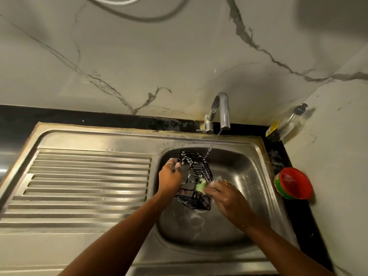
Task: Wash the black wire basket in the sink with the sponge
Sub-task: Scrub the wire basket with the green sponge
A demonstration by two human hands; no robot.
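Note:
The black wire basket [199,172] hangs tilted over the steel sink basin [249,170], streaked with white foam. My left hand [169,176] grips its left side near the upper rim. My right hand [225,196] presses a green sponge [201,186] against the basket's right wall; soap suds cover the fingers. A thin stream of water falls from the chrome tap [223,112] onto the basket's far end.
A ribbed steel drainboard [83,186] lies left of the basin. A red bowl-shaped tub [292,183] sits on the black counter at the right. A clear soap bottle [286,124] stands in the back corner against the marble wall.

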